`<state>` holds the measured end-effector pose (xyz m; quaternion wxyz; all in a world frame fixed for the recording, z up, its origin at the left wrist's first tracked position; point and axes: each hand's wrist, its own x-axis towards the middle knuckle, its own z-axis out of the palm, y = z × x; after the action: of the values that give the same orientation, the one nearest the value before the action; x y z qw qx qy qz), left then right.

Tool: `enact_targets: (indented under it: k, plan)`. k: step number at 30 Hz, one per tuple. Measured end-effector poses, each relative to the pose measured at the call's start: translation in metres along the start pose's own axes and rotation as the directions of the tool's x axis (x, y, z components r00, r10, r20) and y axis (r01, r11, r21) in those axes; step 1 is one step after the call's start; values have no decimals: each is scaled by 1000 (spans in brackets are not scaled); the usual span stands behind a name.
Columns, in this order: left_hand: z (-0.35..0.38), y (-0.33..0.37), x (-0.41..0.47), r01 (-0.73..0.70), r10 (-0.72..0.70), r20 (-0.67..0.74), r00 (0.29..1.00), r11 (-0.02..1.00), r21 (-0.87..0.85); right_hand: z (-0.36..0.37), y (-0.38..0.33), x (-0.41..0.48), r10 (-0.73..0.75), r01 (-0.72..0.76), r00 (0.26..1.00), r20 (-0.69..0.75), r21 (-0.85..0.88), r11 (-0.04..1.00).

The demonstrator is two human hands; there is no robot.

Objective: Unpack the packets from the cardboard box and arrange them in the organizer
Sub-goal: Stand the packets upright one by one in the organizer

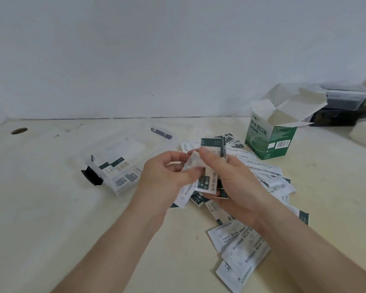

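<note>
A pale table (51,218) is being bordered by a plain white wall (156,49). Small white-and-green packets (208,179) are being pinched by the left hand (167,172) and gripped by the right hand (235,180).

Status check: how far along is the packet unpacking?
Done: the cardboard box stands open and loose packets lie spread on the table; a few already sit in the clear organizer. In hand: the left hand and right hand hold a small stack between them. Left: most of the spread is not yet in the organizer. Whether the box is empty cannot be seen.
</note>
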<state>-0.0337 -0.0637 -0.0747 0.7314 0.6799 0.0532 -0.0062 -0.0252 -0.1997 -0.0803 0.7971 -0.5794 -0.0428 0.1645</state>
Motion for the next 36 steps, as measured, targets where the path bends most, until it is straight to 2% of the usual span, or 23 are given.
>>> enact_targets:
  k: [3,5,7,8,10,14,19,22,25,27,29,30,31,33,36]
  plan:
    - [6,-4,-1,-50,53,-52,997,997,57,1,4,2,22,-11,991,-131,84,996]
    - [4,-4,0,-201,224,-147,963,967,157,-1,4,5,32,-6,990,-139,188,982]
    - [2,-3,1,-378,462,-199,864,858,348,-1,3,6,46,-15,992,-115,257,966]
    - [3,-3,0,-429,545,-180,819,790,439,0,4,6,64,-38,994,-89,262,964]
    - [10,-4,0,-453,610,-89,787,671,587,7,7,4,104,-96,994,-15,275,957]
    - [20,-8,0,-392,540,56,839,530,752,14,10,3,171,-193,981,94,350,916]
    - [17,-3,-5,-363,392,137,910,589,722,16,8,-2,182,-180,983,16,249,952]
    - [18,-3,-9,-401,365,209,907,601,692,17,10,-1,205,-203,978,27,323,924]
    - [17,-2,-9,-432,404,211,890,598,675,19,12,-1,219,-227,974,64,371,900]
    - [15,-3,-9,-432,370,233,899,669,605,20,11,-2,203,-224,974,96,359,906]
    - [11,1,-9,-379,284,276,918,831,406,18,10,-1,177,-200,979,97,344,917]
    - [6,3,-9,-379,281,305,910,864,332,16,9,1,173,-195,980,94,345,918]
    - [2,6,-9,-415,307,338,890,853,317,12,8,4,176,-196,980,87,354,914]
    - [-5,8,-11,-506,338,406,849,742,439,6,7,6,197,-203,979,54,369,907]
    - [-2,4,-15,-545,214,525,824,550,632,4,7,4,180,-185,983,42,261,948]
